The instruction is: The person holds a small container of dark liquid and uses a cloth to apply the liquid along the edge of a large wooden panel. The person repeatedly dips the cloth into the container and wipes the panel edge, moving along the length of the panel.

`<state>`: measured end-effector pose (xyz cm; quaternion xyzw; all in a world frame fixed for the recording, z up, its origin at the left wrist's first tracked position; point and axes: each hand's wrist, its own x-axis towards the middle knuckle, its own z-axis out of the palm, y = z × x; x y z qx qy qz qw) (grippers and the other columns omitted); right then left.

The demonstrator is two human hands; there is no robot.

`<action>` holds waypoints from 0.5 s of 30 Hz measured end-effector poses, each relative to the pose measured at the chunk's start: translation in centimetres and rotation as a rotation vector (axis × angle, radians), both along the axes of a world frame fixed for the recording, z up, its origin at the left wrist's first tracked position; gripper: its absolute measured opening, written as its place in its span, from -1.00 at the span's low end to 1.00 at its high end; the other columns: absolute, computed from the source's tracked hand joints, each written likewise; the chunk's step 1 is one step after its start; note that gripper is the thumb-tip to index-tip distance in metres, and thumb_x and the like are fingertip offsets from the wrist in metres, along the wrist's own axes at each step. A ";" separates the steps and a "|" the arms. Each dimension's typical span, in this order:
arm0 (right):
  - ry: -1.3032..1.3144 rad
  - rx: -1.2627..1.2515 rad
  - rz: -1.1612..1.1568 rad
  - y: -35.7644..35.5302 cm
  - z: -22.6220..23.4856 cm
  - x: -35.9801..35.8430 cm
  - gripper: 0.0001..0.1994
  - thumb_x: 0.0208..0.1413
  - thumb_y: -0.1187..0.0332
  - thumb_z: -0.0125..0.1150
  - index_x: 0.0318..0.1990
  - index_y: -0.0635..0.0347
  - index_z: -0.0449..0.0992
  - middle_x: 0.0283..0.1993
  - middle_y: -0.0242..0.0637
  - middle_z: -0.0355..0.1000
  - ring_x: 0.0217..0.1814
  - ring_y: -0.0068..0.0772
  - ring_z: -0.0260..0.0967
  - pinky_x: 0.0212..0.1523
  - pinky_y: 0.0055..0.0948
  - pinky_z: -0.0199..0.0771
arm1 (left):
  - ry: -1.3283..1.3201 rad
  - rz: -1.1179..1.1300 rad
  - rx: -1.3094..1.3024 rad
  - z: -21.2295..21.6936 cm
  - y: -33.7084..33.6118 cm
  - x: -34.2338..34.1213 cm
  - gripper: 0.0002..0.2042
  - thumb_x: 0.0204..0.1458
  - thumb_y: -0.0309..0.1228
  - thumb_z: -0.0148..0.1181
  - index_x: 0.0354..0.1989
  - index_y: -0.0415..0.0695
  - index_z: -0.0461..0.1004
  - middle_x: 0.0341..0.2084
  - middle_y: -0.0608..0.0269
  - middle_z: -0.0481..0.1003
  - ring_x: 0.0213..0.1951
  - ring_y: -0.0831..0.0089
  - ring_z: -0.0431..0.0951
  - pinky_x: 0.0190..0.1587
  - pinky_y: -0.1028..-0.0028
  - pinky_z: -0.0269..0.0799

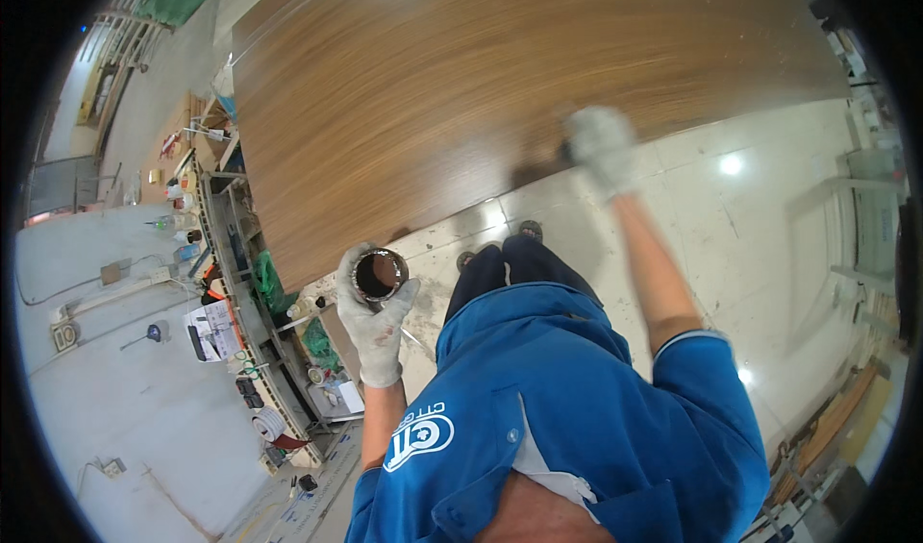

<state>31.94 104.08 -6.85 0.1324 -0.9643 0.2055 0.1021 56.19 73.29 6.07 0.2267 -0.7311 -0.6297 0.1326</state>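
Observation:
My left hand (373, 336), in a pale work glove, is closed around a small round can (379, 274). Dark brown liquid shows inside the can, and its rim is stained dark. To the right, my gloved right hand (604, 149) is smeared by motion at the near edge of a large wood-grain panel (404, 111). A dark blur sits by its fingers against the panel edge; I cannot make out what it is or whether the hand grips it. The panel's brown surface has a sheen.
Along the left runs a cluttered workbench (255, 351) with bottles, papers and a tape roll (271, 424). Green plastic (269, 283) hangs by the panel's left corner. Light floor tiles (740, 226) lie at right, with timber boards (836, 408) and a pale frame (870, 226) beyond.

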 end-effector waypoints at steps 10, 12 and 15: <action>0.068 -0.241 0.398 -11.1 1.1 8.0 -0.92 0.18 0.31 0.22 -0.24 0.04 0.57 -0.36 -0.25 0.48 -0.27 -0.20 0.50 -0.23 -0.25 0.52 | 0.067 -0.006 0.007 1.0 -4.6 3.0 -0.22 -0.20 -0.66 0.55 0.30 -0.24 0.34 0.15 0.11 0.47 0.12 0.37 0.53 0.21 0.38 0.50; 0.299 -0.369 0.091 -6.2 2.0 3.6 -0.77 0.36 0.16 0.20 -0.23 0.09 0.63 -0.24 -0.15 0.57 -0.13 -0.10 0.51 -0.10 -0.21 0.53 | 0.050 0.022 0.035 0.6 -5.9 4.0 -0.22 -0.20 -0.67 0.55 0.30 -0.24 0.34 0.14 0.12 0.47 0.12 0.37 0.53 0.21 0.38 0.50; 0.314 -0.032 -0.221 -0.2 1.4 -0.1 -0.77 0.33 0.13 0.22 -0.18 0.09 0.61 -0.17 -0.19 0.58 -0.10 0.01 0.50 -0.04 -0.06 0.49 | 0.028 0.062 0.022 0.2 -7.6 5.4 -0.22 -0.20 -0.66 0.56 0.29 -0.24 0.34 0.13 0.14 0.46 0.11 0.37 0.52 0.21 0.38 0.49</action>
